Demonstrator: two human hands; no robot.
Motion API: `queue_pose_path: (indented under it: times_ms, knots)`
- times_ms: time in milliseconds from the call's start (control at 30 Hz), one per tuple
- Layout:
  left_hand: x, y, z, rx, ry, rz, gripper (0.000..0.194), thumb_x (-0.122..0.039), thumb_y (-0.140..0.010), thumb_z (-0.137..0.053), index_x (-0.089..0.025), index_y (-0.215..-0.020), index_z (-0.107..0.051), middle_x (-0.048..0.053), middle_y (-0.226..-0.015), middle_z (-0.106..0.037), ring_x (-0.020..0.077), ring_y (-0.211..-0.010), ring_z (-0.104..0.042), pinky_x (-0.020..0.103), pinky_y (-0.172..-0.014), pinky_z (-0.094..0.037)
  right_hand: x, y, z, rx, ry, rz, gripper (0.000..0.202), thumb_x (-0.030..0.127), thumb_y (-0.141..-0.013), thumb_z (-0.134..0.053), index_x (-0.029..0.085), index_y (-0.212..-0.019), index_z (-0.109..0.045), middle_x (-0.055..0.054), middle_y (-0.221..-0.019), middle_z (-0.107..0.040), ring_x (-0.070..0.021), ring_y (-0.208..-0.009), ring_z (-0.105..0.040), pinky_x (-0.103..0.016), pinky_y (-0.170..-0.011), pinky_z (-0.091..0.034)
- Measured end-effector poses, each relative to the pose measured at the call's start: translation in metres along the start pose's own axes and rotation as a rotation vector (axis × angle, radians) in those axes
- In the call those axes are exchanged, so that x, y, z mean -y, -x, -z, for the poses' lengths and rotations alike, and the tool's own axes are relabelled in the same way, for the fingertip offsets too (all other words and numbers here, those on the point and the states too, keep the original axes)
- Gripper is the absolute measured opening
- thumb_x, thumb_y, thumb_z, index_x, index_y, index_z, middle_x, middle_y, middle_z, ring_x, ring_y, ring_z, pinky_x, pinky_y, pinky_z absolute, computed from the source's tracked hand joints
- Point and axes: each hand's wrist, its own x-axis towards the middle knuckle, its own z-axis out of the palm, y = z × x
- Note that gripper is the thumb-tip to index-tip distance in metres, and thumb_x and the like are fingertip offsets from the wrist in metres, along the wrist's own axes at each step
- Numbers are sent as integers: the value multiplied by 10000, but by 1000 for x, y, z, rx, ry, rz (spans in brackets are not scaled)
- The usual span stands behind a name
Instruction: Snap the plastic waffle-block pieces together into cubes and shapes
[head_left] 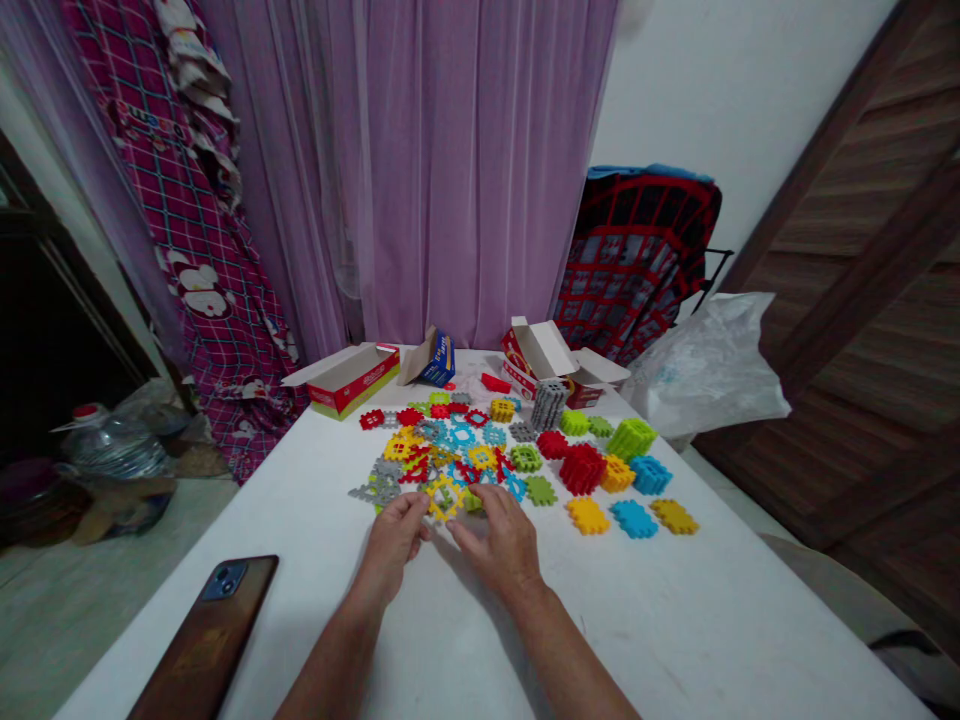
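Observation:
Between my hands is a yellow open-framed piece (445, 498), at the near edge of a loose heap of red, blue, grey, yellow and green toothed plastic pieces (459, 434). My left hand (396, 535) pinches its left side between thumb and fingers. My right hand (501, 530) is at its right, thumb and fingers apart, near a small green piece (472, 501). To the right stand stacks sorted by colour: red (582, 469), yellow (617, 474), blue (650, 475), green (631, 438) and a tall grey one (550, 405).
Flat yellow (587, 516) and blue (634, 519) pieces lie on the white table (675, 620) at the right. Opened boxes (356, 380) line the back edge. A phone (210, 640) lies at the front left. A plastic bag (709, 365) is at the right back.

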Motion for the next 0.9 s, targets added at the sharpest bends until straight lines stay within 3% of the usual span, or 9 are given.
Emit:
queue_pose_path:
  times_ms: [100, 367, 500, 600, 733, 800, 900]
  knots:
    - [-1, 2, -2, -8, 8, 5, 567, -662, -524, -727, -178, -783, -585, -72, -436, -513, 39, -344, -326, 169, -362, -140, 2, 2, 0, -24, 150, 95, 393, 353, -751, -720, 177, -1088, -622, -104, -1027, -685, -249, -938, -622, -383, -819, -518]
    - [0, 2, -3, 2, 12, 19, 551, -647, -539, -736, -174, -782, -591, -82, -420, -490, 33, -338, -321, 162, -363, -132, 4, 5, -5, -38, 196, 111, 342, 354, -764, -673, 188, -1057, -615, -96, -985, -683, -249, -909, -620, -380, -790, -510]
    - [1, 6, -4, 40, -27, -3, 551, -636, -607, -704, -166, -888, -643, -8, -663, -632, 51, -401, -450, 162, -345, -183, -2, 5, 6, -74, 170, 52, 326, 353, -755, -670, 193, -1030, -603, -79, -960, -675, -231, -888, -621, -353, -783, -514]
    - [-2, 9, -5, 32, -71, -36, 605, -660, -636, -667, -166, -985, -663, 51, -877, -664, 76, -488, -536, 170, -338, -236, -30, 2, 38, -175, 200, -32, 319, 389, -782, -651, 197, -1031, -596, -73, -959, -663, -217, -858, -616, -342, -766, -513]
    - [-4, 9, -6, 0, -76, -28, 715, -737, -576, -667, -147, -981, -671, 60, -860, -650, 95, -506, -538, 178, -340, -258, -98, -2, 101, -441, 348, -208, 358, 493, -804, -616, 185, -987, -625, -79, -910, -642, -215, -783, -595, -357, -741, -501]
    - [-4, 8, -6, -17, -74, -21, 757, -759, -527, -686, -142, -967, -675, 58, -843, -648, 99, -506, -535, 179, -340, -260, -133, -4, 127, -533, 471, -290, 418, 540, -778, -612, 161, -945, -665, -123, -942, -632, -262, -875, -595, -401, -793, -487]
    - [-1, 6, -5, -17, -91, -30, 762, -763, -509, -701, -143, -952, -684, 59, -831, -653, 105, -514, -539, 183, -344, -275, -169, -9, 145, -513, 648, -404, 410, 528, -751, -620, 166, -919, -712, -181, -1153, -601, -346, -1086, -540, -488, -881, -433]
